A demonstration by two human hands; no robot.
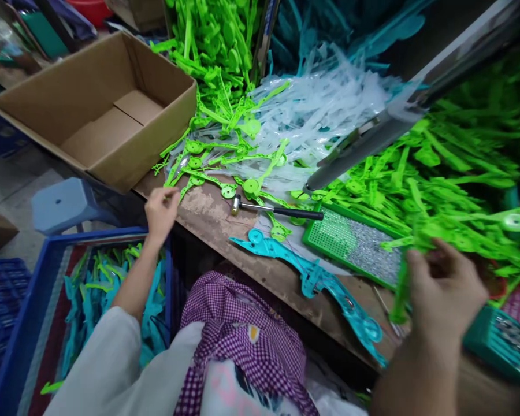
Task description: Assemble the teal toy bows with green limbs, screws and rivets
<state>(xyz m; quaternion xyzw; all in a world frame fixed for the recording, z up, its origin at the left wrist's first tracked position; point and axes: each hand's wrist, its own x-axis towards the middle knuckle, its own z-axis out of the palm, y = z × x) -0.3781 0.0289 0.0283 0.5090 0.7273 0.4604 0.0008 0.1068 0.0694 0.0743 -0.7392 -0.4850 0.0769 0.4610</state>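
Observation:
My left hand (162, 212) is at the bench's left edge, its fingers curled together against the ends of several slim green plastic parts (195, 163). Whether it pinches anything is hidden. On the right, my right hand (448, 289) grips a long green plastic part (401, 292), blurred by motion. Between the hands lies a long turquoise plastic piece (281, 249), jointed near its middle, along the front edge. A small hammer (277, 211) with a black handle rests behind it. Next to the hammer, a green tray (331, 234) contains many tiny metal pieces.
An open cardboard box (156, 136) stands at the left. Heaps of green parts (450, 167) and milky clear strips (312, 110) cover the bench's back. A grey metal arm (364, 144) slants over them. Below left, a blue crate (30, 323) holds turquoise and green pieces, near a stool (63, 202).

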